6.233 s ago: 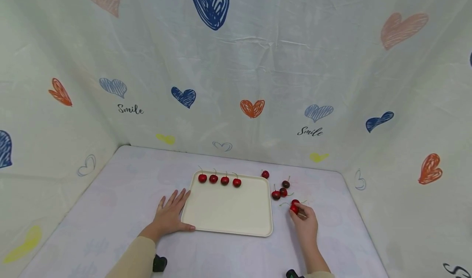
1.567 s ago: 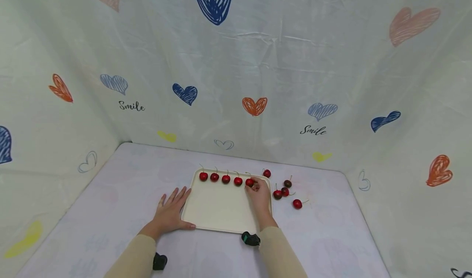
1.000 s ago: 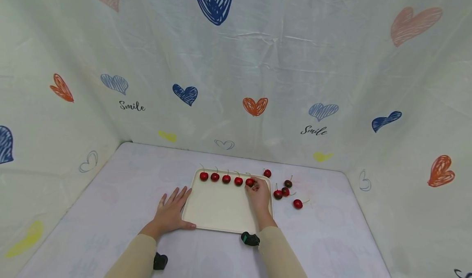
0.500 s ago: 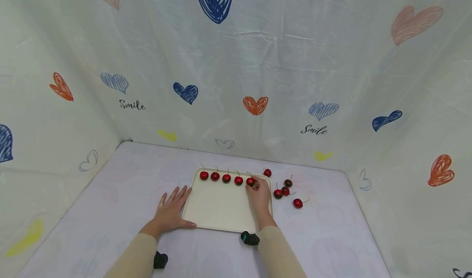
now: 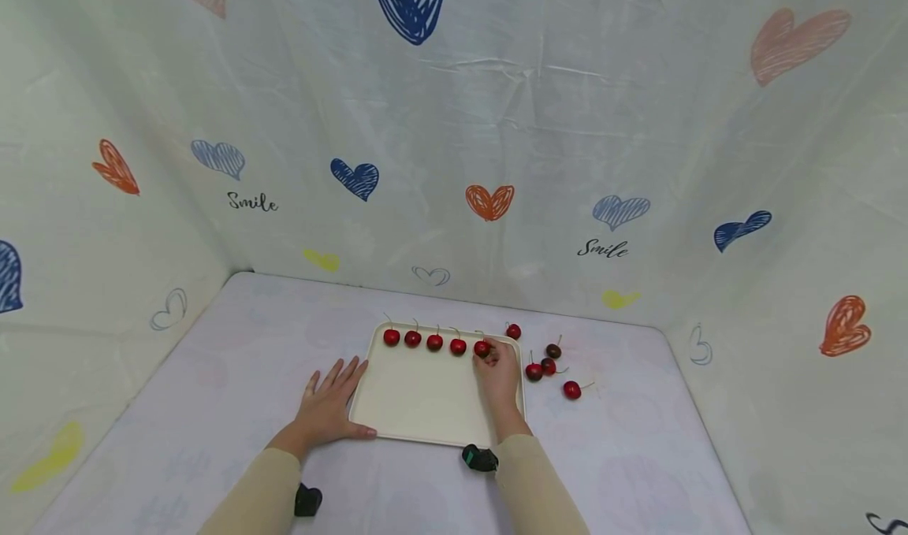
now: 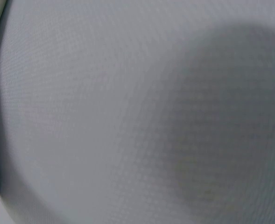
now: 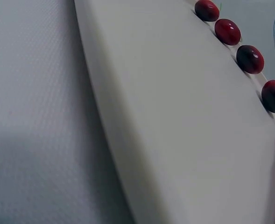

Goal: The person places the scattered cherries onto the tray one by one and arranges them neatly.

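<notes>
**Right hand [image 5: 499,373] pinches the fifth cherry [image 5: 481,349] at the far right of a tray [image 5: 418,393]**

The fifth cherry sits inside the tray's far edge, near the far right corner, closing the right end of a row. The right hand's curled thumb and fingers grip it from its right side; its stem points away from the person, leaning left. Four other cherries [image 5: 435,343] stretch leftward from it, slightly apart, their stems also pointing away, over the rim. The row follows the tray's long axis, which runs left to right, in line with the far edge of the white table [image 5: 624,440]. The left hand [image 5: 328,409] grasps nothing: its straight, spread fingers lie at the tray's left edge, the thumb at the near left corner. Right of the tray and by its far right corner lie five loose cherries [image 5: 572,390]; the one nearest the person points its stem right. Beyond the table hangs a curtain [image 5: 532,149] printed with hearts.
</notes>
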`<state>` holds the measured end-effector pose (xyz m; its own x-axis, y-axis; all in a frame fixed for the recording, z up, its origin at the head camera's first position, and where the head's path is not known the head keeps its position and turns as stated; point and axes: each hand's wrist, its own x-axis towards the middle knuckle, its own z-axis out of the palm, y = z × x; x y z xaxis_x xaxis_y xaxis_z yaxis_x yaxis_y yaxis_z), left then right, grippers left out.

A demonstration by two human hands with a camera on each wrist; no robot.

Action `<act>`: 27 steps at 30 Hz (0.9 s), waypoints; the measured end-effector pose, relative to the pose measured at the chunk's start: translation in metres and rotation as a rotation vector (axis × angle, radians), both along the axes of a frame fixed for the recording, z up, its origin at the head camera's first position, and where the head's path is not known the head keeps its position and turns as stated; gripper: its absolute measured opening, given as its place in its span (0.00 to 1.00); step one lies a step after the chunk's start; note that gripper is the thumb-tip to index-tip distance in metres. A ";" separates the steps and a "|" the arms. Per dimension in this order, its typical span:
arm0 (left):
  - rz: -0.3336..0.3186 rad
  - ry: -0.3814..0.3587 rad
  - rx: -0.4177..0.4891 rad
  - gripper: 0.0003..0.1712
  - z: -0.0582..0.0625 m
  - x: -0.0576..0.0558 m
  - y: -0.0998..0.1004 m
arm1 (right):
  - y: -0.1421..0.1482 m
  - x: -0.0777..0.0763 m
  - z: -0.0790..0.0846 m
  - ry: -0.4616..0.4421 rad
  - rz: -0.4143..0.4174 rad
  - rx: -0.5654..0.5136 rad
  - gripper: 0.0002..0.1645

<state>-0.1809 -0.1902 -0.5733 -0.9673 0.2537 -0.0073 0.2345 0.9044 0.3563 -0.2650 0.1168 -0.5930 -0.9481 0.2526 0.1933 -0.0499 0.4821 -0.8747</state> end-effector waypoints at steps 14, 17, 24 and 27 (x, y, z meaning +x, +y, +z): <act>-0.008 0.001 0.015 0.73 -0.004 -0.003 0.003 | 0.006 0.004 0.004 -0.014 -0.038 -0.064 0.25; -0.005 -0.004 0.009 0.73 -0.004 -0.003 0.002 | 0.007 0.006 0.006 -0.031 -0.046 -0.118 0.24; -0.005 0.005 0.016 0.73 -0.001 0.000 -0.002 | 0.003 0.018 0.021 0.001 -0.059 -0.211 0.27; -0.008 0.004 0.027 0.73 -0.003 0.000 -0.002 | 0.009 0.026 0.031 0.031 -0.043 -0.225 0.28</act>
<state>-0.1813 -0.1921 -0.5765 -0.9653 0.2611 0.0036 0.2429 0.8927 0.3796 -0.2386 0.1257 -0.5624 -0.9300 0.3327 0.1561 -0.0617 0.2776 -0.9587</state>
